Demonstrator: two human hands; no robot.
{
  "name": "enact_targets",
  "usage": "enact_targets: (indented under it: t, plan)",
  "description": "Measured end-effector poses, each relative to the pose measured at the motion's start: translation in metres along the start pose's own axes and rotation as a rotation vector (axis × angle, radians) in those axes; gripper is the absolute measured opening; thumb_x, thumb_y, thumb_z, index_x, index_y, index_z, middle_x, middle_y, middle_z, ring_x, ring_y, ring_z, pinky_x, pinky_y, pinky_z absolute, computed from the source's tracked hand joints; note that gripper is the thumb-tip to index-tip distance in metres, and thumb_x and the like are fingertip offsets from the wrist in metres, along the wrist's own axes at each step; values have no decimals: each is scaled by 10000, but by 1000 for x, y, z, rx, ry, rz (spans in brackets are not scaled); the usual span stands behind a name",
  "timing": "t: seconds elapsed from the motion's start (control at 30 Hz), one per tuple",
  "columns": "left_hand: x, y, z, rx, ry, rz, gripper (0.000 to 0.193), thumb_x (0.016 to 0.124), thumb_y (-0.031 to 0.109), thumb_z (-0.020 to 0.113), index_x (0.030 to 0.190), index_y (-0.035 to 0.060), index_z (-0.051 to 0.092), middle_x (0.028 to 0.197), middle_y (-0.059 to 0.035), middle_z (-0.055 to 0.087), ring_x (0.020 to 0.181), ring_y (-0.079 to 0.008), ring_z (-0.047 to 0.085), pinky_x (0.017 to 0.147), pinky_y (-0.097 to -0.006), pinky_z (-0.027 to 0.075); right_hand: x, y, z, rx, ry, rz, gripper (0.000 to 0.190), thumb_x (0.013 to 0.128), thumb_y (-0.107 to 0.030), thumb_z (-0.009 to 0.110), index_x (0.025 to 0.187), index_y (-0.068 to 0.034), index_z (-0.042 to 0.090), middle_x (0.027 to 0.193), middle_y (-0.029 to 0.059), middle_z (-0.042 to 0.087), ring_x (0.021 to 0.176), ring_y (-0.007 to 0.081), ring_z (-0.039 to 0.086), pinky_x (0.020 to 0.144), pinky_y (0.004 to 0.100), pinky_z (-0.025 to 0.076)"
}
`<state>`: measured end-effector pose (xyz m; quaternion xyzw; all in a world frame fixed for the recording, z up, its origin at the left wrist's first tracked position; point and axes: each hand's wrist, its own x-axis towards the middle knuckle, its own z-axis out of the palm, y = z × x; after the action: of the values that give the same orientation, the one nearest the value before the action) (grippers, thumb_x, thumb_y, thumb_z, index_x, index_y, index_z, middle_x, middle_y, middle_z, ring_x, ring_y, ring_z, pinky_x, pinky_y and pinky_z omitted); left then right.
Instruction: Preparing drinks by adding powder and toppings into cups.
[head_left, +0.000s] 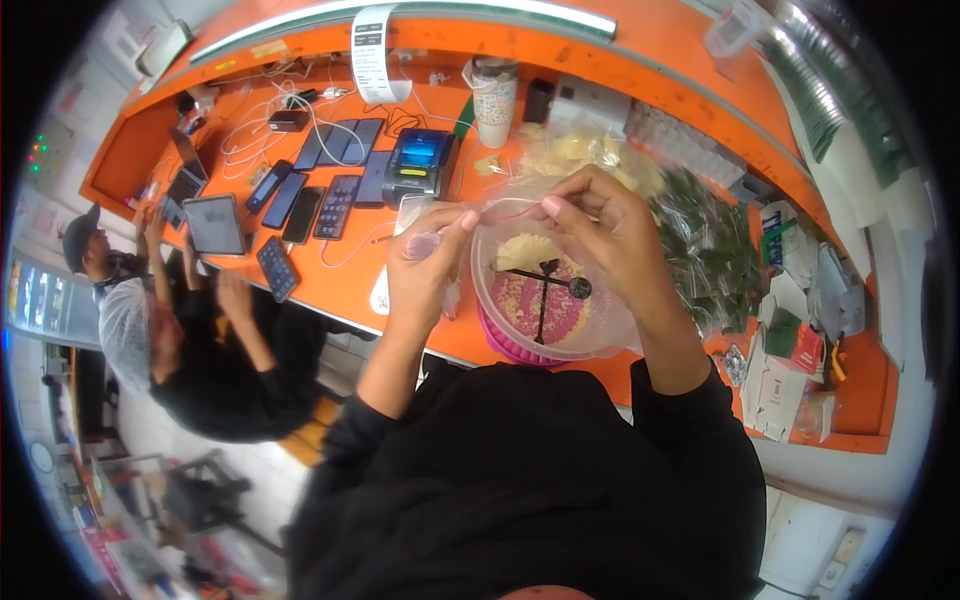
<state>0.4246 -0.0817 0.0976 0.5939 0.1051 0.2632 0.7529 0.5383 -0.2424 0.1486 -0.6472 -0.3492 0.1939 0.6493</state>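
My left hand (427, 259) and my right hand (600, 225) pinch a thin clear plastic strip with a red edge (514, 210), stretched between them; it looks like the top of a small bag. A small clear, pinkish piece of plastic shows at my left palm. Below the hands, a round translucent tub (615, 330) holds a pale yellow crumbly heap (527, 251), scattered crumbs and two black spoons (544, 300). A pink ridged basin (499, 341) sits under the tub.
Several phones (337, 206), a receipt printer (421, 169) and a patterned tumbler (493, 101) stand left and behind. Filled clear bags (585, 157) and green packets (701, 247) lie to the right. A co-worker in a hairnet (127, 330) and a person in a cap (82, 240) are at the left.
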Motion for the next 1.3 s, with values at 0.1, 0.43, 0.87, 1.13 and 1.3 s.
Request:
enact_targets:
  t: [0.1, 0.43, 0.87, 1.13, 1.3]
  plan:
    - [11, -1, -18, 155, 34, 133, 159, 892, 148, 668, 869, -10, 680, 788, -13, 634, 511, -16, 421, 456, -187, 295, 5, 9, 12, 43, 30, 54, 114, 892, -74, 654, 934, 21, 607, 896, 47, 650, 806, 73, 615, 734, 237, 526]
    - [4, 8, -73, 551, -107, 409, 91, 775, 7, 729, 835, -5, 661, 765, -81, 623, 678, -165, 597, 587, -271, 454, 4, 7, 62, -312, -72, 117, 150, 867, -111, 682, 854, 25, 618, 846, 79, 615, 790, 125, 613, 699, 275, 522]
    - [-24, 14, -120, 697, -152, 395, 235, 771, 142, 723, 942, 90, 571, 857, -52, 598, 711, -276, 629, 540, -360, 483, 8, 2, 130, -585, -252, -27, 77, 832, -14, 669, 871, 9, 607, 833, 119, 611, 730, 231, 628, 645, 314, 514]
    - [-31, 20, -170, 580, -175, 386, 233, 795, 130, 704, 997, 94, 595, 819, -47, 586, 718, -246, 633, 550, -334, 478, 34, 11, 168, -646, -417, -63, 31, 867, 20, 615, 886, 31, 594, 854, 84, 606, 776, 138, 636, 675, 259, 544]
    - [-32, 9, -206, 524, -82, 342, 294, 780, 86, 718, 1060, 93, 628, 862, -49, 624, 755, -234, 640, 574, -281, 473, 62, 22, 194, -723, -520, -53, 47, 882, -6, 606, 895, 17, 567, 845, 99, 663, 777, 162, 672, 676, 272, 554]
